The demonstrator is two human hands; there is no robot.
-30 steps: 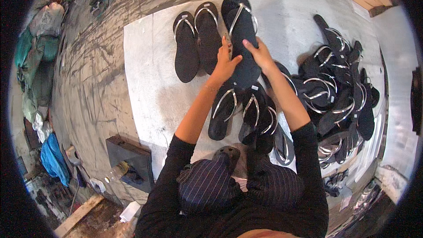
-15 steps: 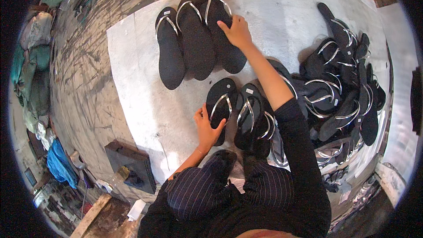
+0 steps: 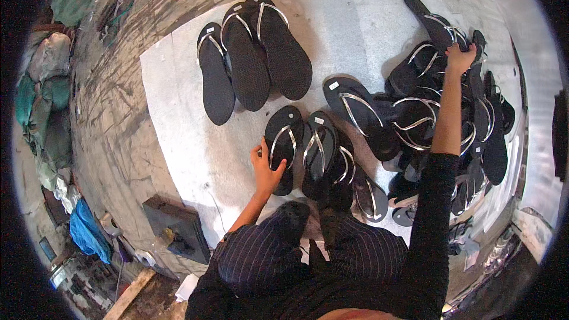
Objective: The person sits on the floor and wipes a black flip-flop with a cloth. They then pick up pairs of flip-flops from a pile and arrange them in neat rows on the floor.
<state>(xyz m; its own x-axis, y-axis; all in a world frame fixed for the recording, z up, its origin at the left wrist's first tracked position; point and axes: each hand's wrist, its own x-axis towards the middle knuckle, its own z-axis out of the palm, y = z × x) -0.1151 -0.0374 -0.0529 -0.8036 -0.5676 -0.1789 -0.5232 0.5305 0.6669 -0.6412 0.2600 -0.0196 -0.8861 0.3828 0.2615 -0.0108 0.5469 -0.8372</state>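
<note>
Black flip-flops with shiny silver straps lie on a white sheet. My left hand [image 3: 268, 172] holds the left edge of a near flip-flop [image 3: 284, 142], thumb over its sole. Far to the right, my right hand [image 3: 461, 58] is closed at the strap of a flip-flop [image 3: 437, 31] on top of a heap; its fingertips are partly hidden. Three flip-flops [image 3: 246, 71] lie side by side at the upper left, heels toward me. Beside my left hand's flip-flop is another flip-flop [image 3: 320, 142], with more to its right. A single flip-flop [image 3: 355, 106] points up-left at the heap's edge.
The white sheet [image 3: 178, 101] covers the ground under the flip-flops. A dark flat block [image 3: 176, 228] stands at its lower left. Further left are a blue cloth or bag [image 3: 89, 231] and stuffed sacks [image 3: 50, 95]. My knees [image 3: 264, 255] are close below the near flip-flops.
My right hand has left the upper-left flip-flops and moved right to the heap. The rightmost of those three now lies closer to its neighbour. My left hand stays at the same flip-flop.
</note>
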